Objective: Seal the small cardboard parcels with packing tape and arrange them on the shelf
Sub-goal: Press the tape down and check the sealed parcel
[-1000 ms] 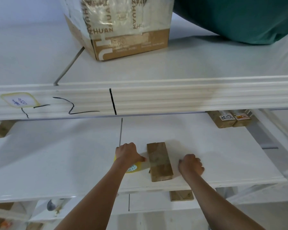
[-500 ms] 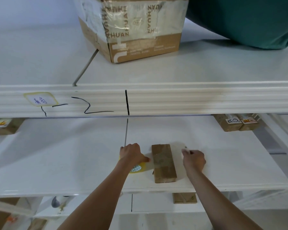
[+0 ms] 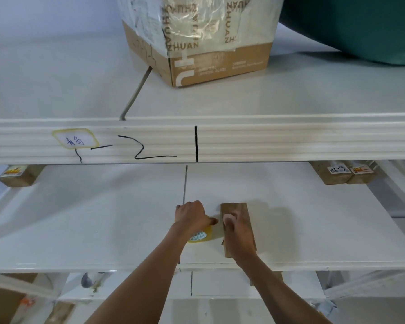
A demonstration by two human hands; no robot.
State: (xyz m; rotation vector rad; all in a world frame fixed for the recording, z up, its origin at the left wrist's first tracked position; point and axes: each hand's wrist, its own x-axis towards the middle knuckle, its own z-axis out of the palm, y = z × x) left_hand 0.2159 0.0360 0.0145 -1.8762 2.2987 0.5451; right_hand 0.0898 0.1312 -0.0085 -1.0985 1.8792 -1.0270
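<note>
A small brown cardboard parcel (image 3: pixel 240 210) lies lengthwise on the middle white shelf (image 3: pixel 103 225), near its front edge. My right hand (image 3: pixel 237 232) lies on top of the parcel, fingers pressing down along its left side. Just left of it, my left hand (image 3: pixel 192 217) grips a yellow roll of clear packing tape (image 3: pixel 202 236), thumb pointing toward the parcel. A strip of tape seems to run from the roll to the parcel's side; it is hard to make out.
On the upper shelf stands a big taped cardboard box (image 3: pixel 201 38), with a dark green bundle (image 3: pixel 360 26) to its right. Small labelled parcels sit at the back of the middle shelf, left (image 3: pixel 19 175) and right (image 3: pixel 341 173). More boxes lie below.
My right hand has moved from the shelf right of the parcel onto the parcel's top. My left hand has stayed on the tape roll. The camera has shifted left.
</note>
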